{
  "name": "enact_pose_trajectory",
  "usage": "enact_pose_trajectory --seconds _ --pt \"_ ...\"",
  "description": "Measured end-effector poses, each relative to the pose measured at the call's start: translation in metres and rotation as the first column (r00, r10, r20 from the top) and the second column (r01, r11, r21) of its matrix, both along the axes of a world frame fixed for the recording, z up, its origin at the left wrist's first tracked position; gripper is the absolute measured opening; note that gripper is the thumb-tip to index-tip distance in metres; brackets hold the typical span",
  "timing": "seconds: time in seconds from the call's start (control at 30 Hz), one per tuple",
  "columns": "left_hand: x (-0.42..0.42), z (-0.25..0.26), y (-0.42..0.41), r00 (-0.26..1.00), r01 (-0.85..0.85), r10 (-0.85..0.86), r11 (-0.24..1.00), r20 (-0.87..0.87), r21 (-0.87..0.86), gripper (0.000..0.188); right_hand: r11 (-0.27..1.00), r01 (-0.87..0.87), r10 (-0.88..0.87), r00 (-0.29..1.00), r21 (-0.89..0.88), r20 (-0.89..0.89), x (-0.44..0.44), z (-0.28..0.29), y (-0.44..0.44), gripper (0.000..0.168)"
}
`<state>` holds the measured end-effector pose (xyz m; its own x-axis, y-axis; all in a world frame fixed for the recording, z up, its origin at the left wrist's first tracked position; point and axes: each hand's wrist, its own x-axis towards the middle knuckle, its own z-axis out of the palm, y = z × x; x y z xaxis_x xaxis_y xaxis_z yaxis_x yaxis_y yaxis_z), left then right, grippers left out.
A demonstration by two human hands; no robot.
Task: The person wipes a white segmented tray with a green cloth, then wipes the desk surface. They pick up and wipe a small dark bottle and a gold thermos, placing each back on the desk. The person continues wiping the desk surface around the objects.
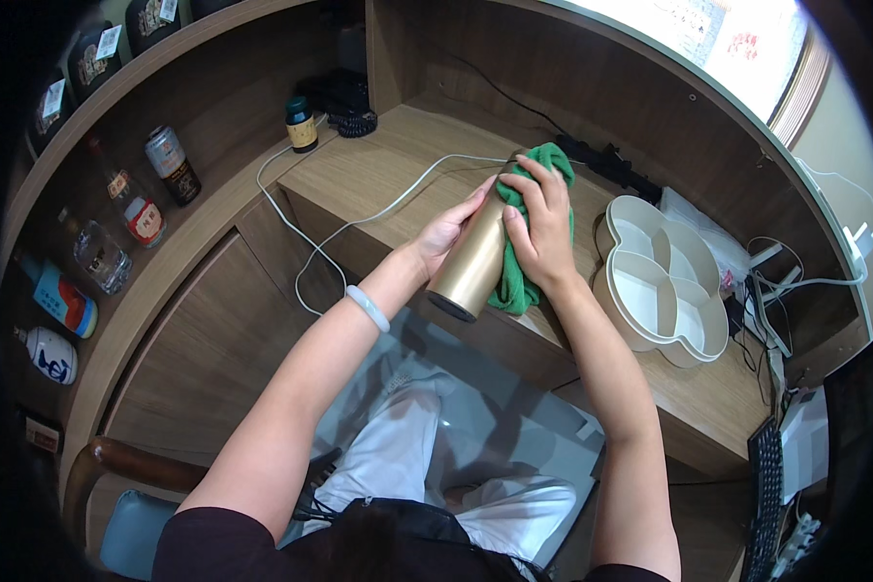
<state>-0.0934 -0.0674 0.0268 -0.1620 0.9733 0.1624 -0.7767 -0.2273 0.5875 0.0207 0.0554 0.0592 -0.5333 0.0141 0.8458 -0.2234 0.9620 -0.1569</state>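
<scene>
A gold-coloured metal bottle [469, 262] is held tilted over the front edge of the wooden desk, its dark base towards me. My left hand [447, 229] grips it from the left side, the fingers partly hidden behind it. In my right hand [542, 225] is a green cloth [520, 284], pressed against the bottle's right side and upper end. Part of the cloth hangs down beside the bottle. The bottle's top is mostly covered by the cloth and fingers.
A cream compartment tray [667, 291] stands on the desk [385, 182] at right. A white cable [400, 204] loops over the front edge. A dark jar [301, 125] stands at back left. Several bottles line the left shelf, among them a glass bottle [137, 211]. A keyboard [764, 480] lies at right.
</scene>
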Motion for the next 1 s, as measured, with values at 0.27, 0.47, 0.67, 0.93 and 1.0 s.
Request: enact_pose_trajectory --seconds 0.27,0.47,0.67,0.93,1.0 --pt "-0.012 -0.018 0.009 0.989 -0.046 0.050 0.998 0.138 -0.035 0.036 0.950 -0.305 0.296 0.949 0.074 0.112 0.004 0.005 -0.015 0.032" --pt "-0.013 -0.016 0.002 0.999 -0.032 0.028 0.993 -0.031 -0.116 0.041 0.872 -0.456 0.428 0.887 0.180 0.172 0.014 0.011 -0.034 0.030" --pt "-0.012 -0.018 0.001 0.996 0.076 -0.072 0.994 0.042 -0.083 0.041 0.807 -0.527 0.493 0.849 0.267 0.189 0.016 0.007 -0.047 0.028" --pt "-0.019 -0.018 0.004 0.985 0.169 -0.168 0.985 0.034 -0.020 0.041 0.856 -0.467 0.438 0.883 0.223 0.169 0.011 0.012 -0.031 0.025" --pt "-0.014 -0.015 0.004 0.998 0.065 -0.065 0.996 0.006 -0.067 0.040 0.881 -0.420 0.396 0.906 0.218 0.147 0.009 0.012 -0.024 0.025"
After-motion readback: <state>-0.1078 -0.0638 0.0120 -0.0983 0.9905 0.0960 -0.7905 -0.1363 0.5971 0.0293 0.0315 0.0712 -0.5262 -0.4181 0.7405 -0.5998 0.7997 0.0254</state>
